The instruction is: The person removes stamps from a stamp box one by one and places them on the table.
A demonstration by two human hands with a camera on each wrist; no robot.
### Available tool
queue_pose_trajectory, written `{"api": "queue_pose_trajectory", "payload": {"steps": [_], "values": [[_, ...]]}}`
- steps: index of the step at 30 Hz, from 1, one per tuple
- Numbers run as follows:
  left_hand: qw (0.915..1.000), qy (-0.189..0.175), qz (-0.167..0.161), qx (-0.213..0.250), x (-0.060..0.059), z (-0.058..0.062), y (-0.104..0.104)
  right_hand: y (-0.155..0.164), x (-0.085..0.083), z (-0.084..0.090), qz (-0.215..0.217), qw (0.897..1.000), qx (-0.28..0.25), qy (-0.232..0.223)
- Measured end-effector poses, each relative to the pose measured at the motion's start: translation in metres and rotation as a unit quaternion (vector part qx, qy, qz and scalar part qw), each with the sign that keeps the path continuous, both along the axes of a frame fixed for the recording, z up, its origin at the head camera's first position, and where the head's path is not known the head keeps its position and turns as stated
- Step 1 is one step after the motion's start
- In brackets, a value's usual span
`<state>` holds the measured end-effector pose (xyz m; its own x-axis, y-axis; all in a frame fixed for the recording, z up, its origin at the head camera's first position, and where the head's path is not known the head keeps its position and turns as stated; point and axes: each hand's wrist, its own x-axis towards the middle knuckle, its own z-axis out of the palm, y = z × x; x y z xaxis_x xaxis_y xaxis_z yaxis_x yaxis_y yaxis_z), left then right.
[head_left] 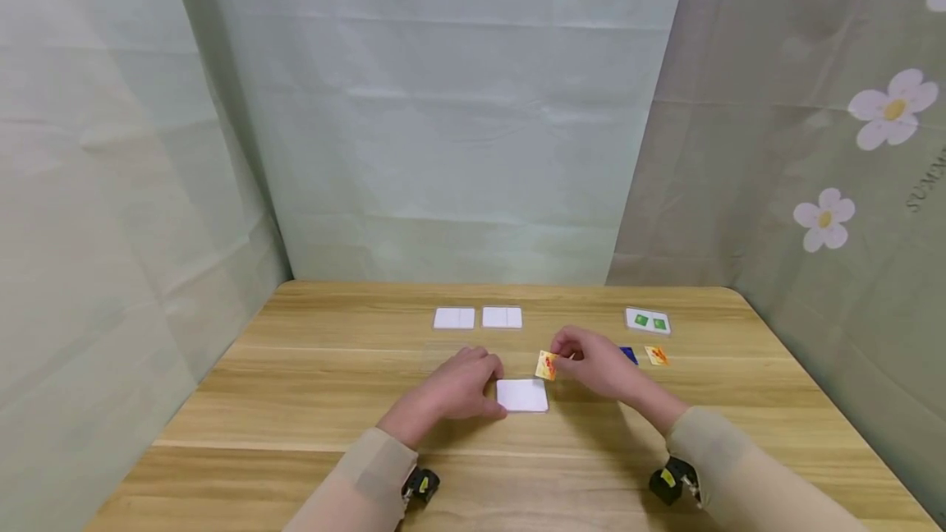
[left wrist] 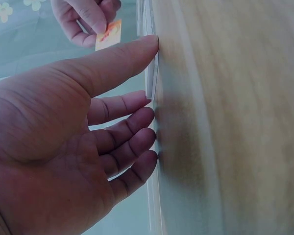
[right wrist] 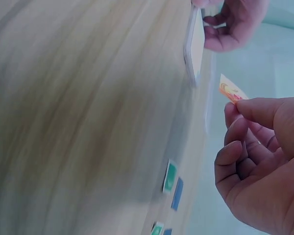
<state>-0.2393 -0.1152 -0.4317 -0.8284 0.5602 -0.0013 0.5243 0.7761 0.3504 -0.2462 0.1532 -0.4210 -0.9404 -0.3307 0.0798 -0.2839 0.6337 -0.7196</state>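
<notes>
A white card (head_left: 522, 395) lies flat on the wooden table (head_left: 296, 401) near the front. My left hand (head_left: 473, 388) rests on the table at the card's left edge; in the left wrist view its thumb (left wrist: 137, 51) and fingertips touch the white card's (left wrist: 152, 78) edge. My right hand (head_left: 565, 358) hovers just right of and above the card. It pinches a small orange-yellow picture tile (head_left: 546, 364) between thumb and forefinger, also clear as the tile (right wrist: 231, 90) in the right wrist view.
Two white divided cards (head_left: 454, 318) (head_left: 502, 317) lie side by side at the back. A white card with two green squares (head_left: 647, 320) sits at the back right. In front of it lie a blue tile (head_left: 629, 355) and an orange tile (head_left: 656, 355). Cloth walls surround the table.
</notes>
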Motion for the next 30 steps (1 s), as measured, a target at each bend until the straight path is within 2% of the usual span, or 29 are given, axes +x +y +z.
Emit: {"api": "queue_pose_trajectory", "payload": {"steps": [5, 17, 30], "values": [[1.0, 0.003, 0.0, -0.003, 0.001, 0.0, -0.001, 0.015, 0.003, 0.003, 0.01, 1.0, -0.003, 0.015], [1.0, 0.002, 0.002, -0.005, 0.001, 0.0, 0.0, 0.057, 0.0, 0.004, -0.016, 0.998, 0.02, 0.05], [1.0, 0.003, 0.002, -0.003, 0.0, -0.001, 0.0, 0.095, 0.0, 0.008, -0.052, 0.996, 0.055, 0.039]]}}
